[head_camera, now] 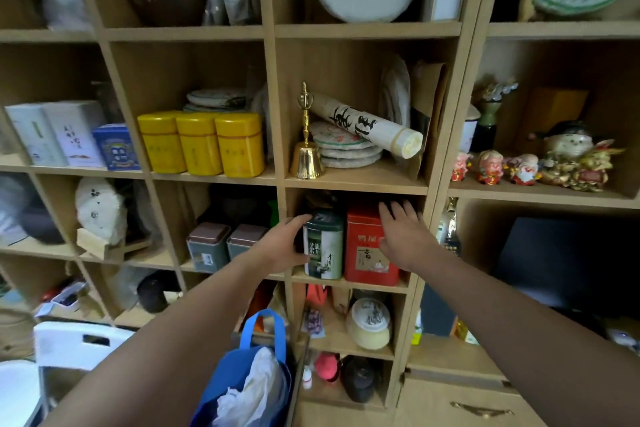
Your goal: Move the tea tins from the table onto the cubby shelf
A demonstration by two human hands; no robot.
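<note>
A tall light-wood cubby shelf [277, 107] fills the view, its square compartments packed with tea goods. In one compartment of its middle column, two tea tins stand upright and touching near the front edge: a red rectangular metal tea tin [367, 250] on the right and a smaller dark green metal tea tin with a white label [323, 246] on the left. The left hand [280, 244] is against the green tin's left side, thumb along the upper front and fingers curled round it; this grip looks closed on the tin. The right hand [403, 236] lies open, fingers spread, on the red tin's upper right corner, holding nothing. In the compartment above stands a small brass handbell [306, 156].
</note>
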